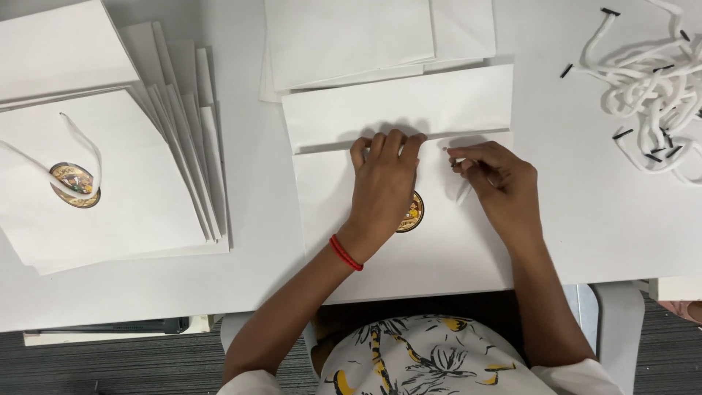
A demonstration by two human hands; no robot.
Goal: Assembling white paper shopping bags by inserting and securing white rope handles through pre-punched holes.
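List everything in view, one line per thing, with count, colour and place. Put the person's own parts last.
paper bag under the hands: one, white, centre of the table, flat, a round gold emblem partly hidden by the left hand
finished bags: a fanned stack, count unclear, white, left side; the top one has a gold emblem and a white cord handle
flat bags: a few, white, top centre
cord handles: a tangled heap, white with black tips, top right
table: one, white
wristband: one, red, left wrist
left hand: pressing flat on the bag's top fold
right hand: pinching something small at the bag's top edge
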